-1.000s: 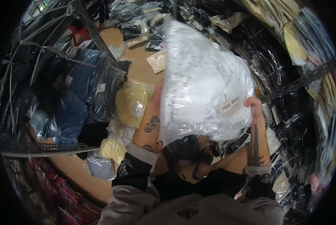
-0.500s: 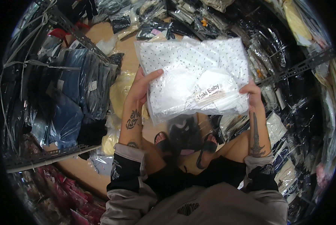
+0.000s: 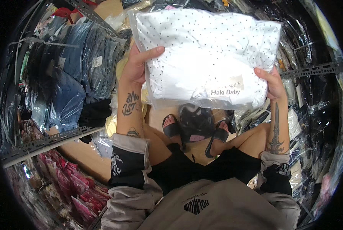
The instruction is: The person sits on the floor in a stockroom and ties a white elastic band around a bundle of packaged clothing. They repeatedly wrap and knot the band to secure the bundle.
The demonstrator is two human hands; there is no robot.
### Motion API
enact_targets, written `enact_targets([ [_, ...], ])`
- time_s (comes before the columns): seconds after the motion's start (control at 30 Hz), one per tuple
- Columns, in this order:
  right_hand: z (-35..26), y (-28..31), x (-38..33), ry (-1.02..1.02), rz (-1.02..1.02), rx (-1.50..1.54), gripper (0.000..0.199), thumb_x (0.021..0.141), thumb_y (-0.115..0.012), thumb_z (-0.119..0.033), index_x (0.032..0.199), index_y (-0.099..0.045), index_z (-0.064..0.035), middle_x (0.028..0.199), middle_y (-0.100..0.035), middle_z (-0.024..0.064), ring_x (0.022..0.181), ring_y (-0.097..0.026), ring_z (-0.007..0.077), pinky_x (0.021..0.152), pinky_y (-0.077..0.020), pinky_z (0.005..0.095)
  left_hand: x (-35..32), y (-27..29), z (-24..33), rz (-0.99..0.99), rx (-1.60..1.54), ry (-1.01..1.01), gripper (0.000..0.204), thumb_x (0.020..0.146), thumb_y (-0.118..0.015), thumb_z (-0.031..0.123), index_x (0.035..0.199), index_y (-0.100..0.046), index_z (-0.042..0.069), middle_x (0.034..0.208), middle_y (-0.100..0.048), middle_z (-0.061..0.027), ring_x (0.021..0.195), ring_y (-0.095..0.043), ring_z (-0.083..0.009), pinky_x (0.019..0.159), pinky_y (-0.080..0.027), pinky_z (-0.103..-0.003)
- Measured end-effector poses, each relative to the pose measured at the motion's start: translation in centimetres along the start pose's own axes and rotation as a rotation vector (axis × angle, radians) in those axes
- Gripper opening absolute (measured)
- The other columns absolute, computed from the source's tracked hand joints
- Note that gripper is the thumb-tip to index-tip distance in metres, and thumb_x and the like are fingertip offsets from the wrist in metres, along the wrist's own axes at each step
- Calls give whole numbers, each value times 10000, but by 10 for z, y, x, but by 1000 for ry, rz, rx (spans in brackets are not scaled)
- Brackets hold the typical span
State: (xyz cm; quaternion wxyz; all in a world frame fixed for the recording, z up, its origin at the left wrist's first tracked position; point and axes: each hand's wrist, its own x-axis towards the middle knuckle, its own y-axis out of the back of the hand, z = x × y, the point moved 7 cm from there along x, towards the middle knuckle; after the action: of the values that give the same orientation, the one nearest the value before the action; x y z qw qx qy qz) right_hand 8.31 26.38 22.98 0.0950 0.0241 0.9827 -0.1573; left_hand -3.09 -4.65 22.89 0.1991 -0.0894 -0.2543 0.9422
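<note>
I take the clear bag of white dotted fabric (image 3: 206, 57) as landmark. Far left of it I see folded jeans in plastic (image 3: 70, 73) stacked on a rack, with pink packed goods (image 3: 70, 184) below them. My left hand (image 3: 137, 67) grips the bag's left edge, thumb on top, fingers hidden underneath. The bag is held flat, up in front of me, between both hands. Below it are two feet in black sandals (image 3: 196, 132) on the floor. My right hand (image 3: 273, 82) clamps the bag's lower right corner. Right of it are more bagged goods (image 3: 313, 107).
</note>
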Motion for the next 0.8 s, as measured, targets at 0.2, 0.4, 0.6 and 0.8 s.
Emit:
enact_targets([
  [0.2,23,10,8,-169,158,-31,480,830,-654,-72,1252,-456,40,1160,-583,170,1041,-595,230,917,-509,364,22,47,-35,316,534,66,622,800,-669,83,1339,-367,19,1013,-640,-135,862,-634,-195,733,-519,-287],
  [0.4,-4,-35,93,-71,85,50,398,846,-531,10,1237,-472,50,1121,-602,165,1000,-619,264,860,-520,391,38,96,-21,548,1048,-203,687,776,-688,182,1350,-360,-9,899,-642,-158,810,-631,-243,738,-503,-353],
  [0.6,-264,-30,159,347,-35,-16,372,903,-472,-53,1266,-448,25,1117,-602,172,1010,-619,311,861,-528,464,39,55,-10,429,996,-191,644,789,-684,194,1331,-396,0,885,-652,-158,758,-639,-214,668,-509,-314],
  [0.8,-554,74,93,923,346,79,397,965,-379,-160,1263,-352,101,1172,-534,225,1069,-577,324,924,-500,475,50,64,-37,263,1222,-88,686,777,-699,254,1343,-394,15,946,-663,-188,832,-658,-307,750,-516,-378],
])
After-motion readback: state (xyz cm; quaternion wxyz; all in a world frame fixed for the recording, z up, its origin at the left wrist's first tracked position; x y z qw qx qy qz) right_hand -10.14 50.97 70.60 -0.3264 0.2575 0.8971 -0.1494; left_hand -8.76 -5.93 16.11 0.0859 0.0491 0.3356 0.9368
